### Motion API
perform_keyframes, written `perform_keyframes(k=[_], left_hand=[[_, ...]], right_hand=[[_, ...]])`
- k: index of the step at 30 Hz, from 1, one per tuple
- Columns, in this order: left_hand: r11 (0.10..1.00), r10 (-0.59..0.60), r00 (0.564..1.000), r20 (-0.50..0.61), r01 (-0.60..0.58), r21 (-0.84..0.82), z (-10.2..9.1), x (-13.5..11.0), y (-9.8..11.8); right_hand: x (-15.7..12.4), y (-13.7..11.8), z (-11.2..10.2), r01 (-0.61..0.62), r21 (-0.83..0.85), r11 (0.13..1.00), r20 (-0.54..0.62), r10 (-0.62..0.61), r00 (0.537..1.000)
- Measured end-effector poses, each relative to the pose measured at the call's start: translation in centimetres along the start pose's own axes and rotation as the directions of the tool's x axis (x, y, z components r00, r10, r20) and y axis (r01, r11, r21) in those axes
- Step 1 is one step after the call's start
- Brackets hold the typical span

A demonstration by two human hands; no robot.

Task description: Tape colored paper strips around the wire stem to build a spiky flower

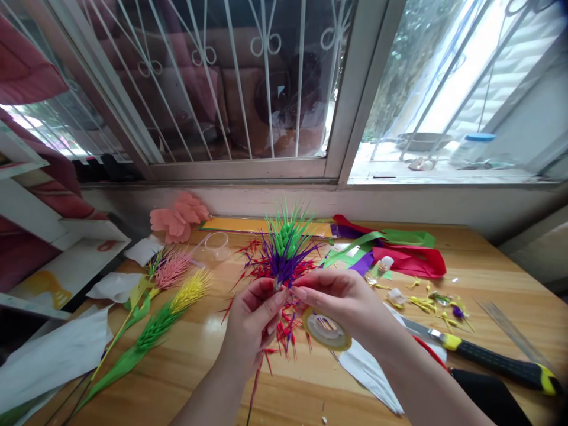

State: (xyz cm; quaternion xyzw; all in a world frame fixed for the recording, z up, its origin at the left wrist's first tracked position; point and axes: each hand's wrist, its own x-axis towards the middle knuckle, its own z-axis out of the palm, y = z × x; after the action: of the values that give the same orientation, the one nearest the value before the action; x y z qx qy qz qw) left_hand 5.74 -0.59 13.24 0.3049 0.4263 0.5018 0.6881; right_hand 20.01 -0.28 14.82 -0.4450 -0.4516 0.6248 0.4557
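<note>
Just right of the middle stands an artificial wheat ear (pixel 286 242), green at the tip with purple spikes below it. My left hand (pixel 255 316) pinches its base between thumb and fingertips, and a thin dark stem runs down beneath that hand. My right hand (pixel 339 296) is closed, thumb and forefinger meeting the left fingertips at the base of the ear. A roll of yellowish tape (pixel 344 342) hangs under the right palm, against its curled fingers. Loose red spiky pieces (pixel 288 331) lie on the table behind and below the hands.
Finished green-and-yellow wheat stems (pixel 153 328) and white paper (pixel 57 355) lie left. Right are a utility knife (pixel 488 358), a clear ruler (pixel 517 331), small yellow pieces (pixel 421 303) and coloured crepe strips (pixel 408 257). A barred window (pixel 248 171) rises behind the table.
</note>
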Motion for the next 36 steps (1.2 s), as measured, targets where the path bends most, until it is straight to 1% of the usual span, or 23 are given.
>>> perform_keyframes(k=[5, 10, 12, 15, 19, 23, 28, 30, 34, 36], left_hand=[[0.997, 0.017, 0.999, 0.041, -0.014, -0.075, -0.2, 0.0, -0.1], [0.992, 0.045, 0.999, 0.018, -0.043, -0.121, -0.3, 0.1, -0.7], [0.991, 0.061, 0.998, 0.001, -0.061, -0.122, -0.2, 0.1, -0.9], [0.992, 0.075, 0.997, -0.022, -0.077, -0.103, 0.0, 0.0, -1.1], [0.994, 0.082, 0.996, -0.046, -0.085, -0.067, 0.1, -0.2, -1.3], [0.996, 0.081, 0.995, -0.06, -0.083, -0.044, 0.1, -0.2, -1.5], [0.996, 0.07, 0.996, -0.052, -0.072, -0.043, 0.1, -0.1, -1.6], [0.997, 0.067, 0.997, -0.049, -0.069, -0.039, 0.1, -0.2, -1.6], [0.997, 0.066, 0.994, -0.092, -0.07, -0.039, 0.3, -0.3, -1.6], [0.997, 0.062, 0.992, -0.112, -0.067, -0.044, 0.4, -0.3, -1.7]], right_hand=[[0.0, -0.2, 0.2, -0.016, 0.029, 0.999, -0.017, 0.017, 1.0], [-0.1, 0.0, 0.5, 0.048, 0.014, 0.999, -0.012, -0.048, 0.999], [-0.2, 0.1, 0.6, 0.104, -0.039, 0.994, -0.012, -0.105, 0.994], [-0.6, 0.0, 0.8, 0.19, -0.188, 0.964, -0.017, -0.196, 0.98], [-0.9, -0.3, 0.8, 0.245, -0.327, 0.913, -0.017, -0.265, 0.964], [-0.9, -0.5, 0.9, 0.257, -0.397, 0.881, -0.023, -0.289, 0.957], [-0.6, -0.4, 0.8, 0.231, -0.353, 0.907, -0.05, -0.264, 0.963], [-0.5, -0.4, 0.7, 0.234, -0.371, 0.899, -0.042, -0.268, 0.962], [-0.5, -0.7, 0.7, 0.246, -0.443, 0.862, -0.044, -0.295, 0.955], [-0.4, -0.6, 0.7, 0.228, -0.442, 0.867, -0.057, -0.281, 0.958]])
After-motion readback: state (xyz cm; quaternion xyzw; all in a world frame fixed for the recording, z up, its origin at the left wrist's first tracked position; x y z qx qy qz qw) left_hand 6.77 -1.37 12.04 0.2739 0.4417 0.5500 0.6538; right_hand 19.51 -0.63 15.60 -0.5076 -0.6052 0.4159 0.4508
